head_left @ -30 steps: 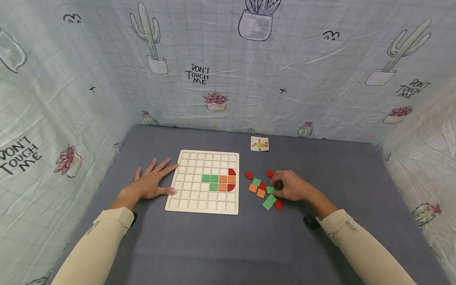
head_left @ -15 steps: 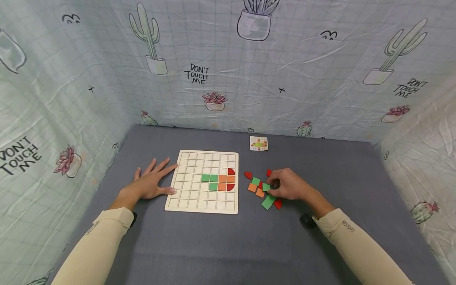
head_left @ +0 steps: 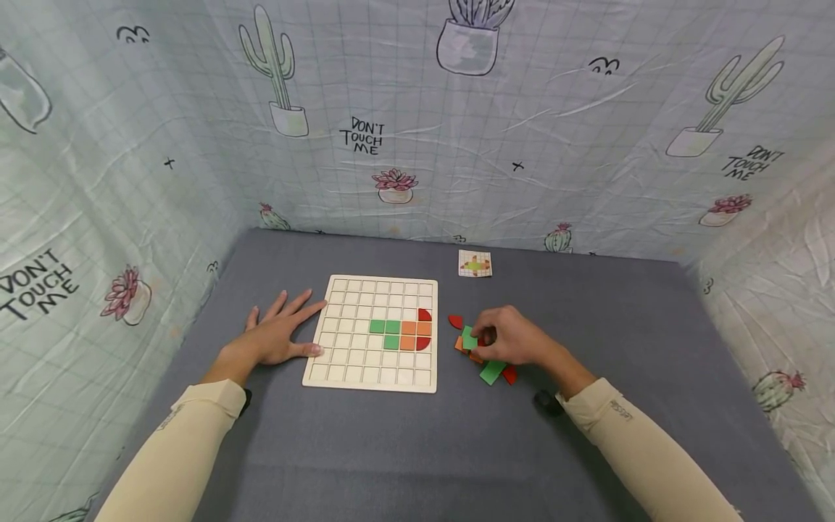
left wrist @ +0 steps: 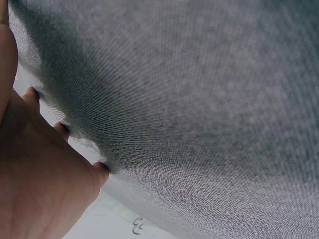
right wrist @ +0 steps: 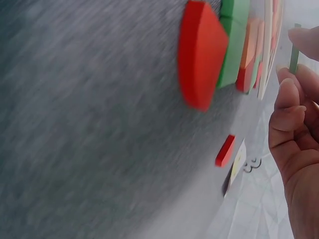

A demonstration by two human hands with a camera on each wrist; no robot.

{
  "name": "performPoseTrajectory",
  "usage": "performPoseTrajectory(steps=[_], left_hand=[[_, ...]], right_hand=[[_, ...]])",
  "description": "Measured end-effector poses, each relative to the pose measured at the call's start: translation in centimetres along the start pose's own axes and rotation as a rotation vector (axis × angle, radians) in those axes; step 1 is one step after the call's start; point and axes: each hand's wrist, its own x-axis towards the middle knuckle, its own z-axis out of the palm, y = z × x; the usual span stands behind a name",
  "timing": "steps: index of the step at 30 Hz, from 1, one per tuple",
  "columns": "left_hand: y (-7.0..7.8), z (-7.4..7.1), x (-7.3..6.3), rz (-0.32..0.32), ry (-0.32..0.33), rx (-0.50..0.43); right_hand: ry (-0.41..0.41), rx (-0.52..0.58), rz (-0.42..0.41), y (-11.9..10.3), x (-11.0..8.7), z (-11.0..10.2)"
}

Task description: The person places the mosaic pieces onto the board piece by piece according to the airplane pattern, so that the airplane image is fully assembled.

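Note:
In the head view my left hand (head_left: 274, 337) rests spread at the left edge of a cream grid board (head_left: 355, 375), thumb and a finger on its rim. The board bears green squares (head_left: 385, 327), orange squares (head_left: 415, 328) and red quarter-round tiles (head_left: 424, 315) at its right side. My right hand (head_left: 512, 335) pinches a green square tile (head_left: 469, 338) between thumb and fingers, above the loose pile right of the board. The right wrist view shows that green tile (right wrist: 294, 55) edge-on, lifted off the table. Partly hidden orange tiles (head_left: 459, 345) lie beneath.
Loose green tiles (head_left: 492, 372) and a red tile (head_left: 510, 375) lie nearer me; another red quarter-round piece (head_left: 455, 320) lies beside the board. A small pattern card (head_left: 475, 264) lies farther back. Cactus-print cloth (head_left: 417, 145) walls the grey table (head_left: 365, 449).
My right hand has picked the green tile from the pile and carried it left toward the board. My left hand and the board have stayed in place.

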Motion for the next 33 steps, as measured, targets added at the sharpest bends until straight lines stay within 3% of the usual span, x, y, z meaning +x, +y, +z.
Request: performPoseTrajectory(steps=[13, 19, 33], left_hand=[[-0.1, 0.5, 0.2, -0.002, -0.003, 0.002], [0.0, 0.1, 0.0, -0.002, 0.010, 0.005], [0.0, 0.0, 0.0, -0.003, 0.009, 0.012]], right_hand=[[-0.013, 0.036, -0.014, -1.5, 1.6, 0.7], [-0.004, 0.041, -0.028, -2.1, 2.6, 1.3], [-0.001, -0.005, -0.076, -3.3, 4.6, 2.7]])
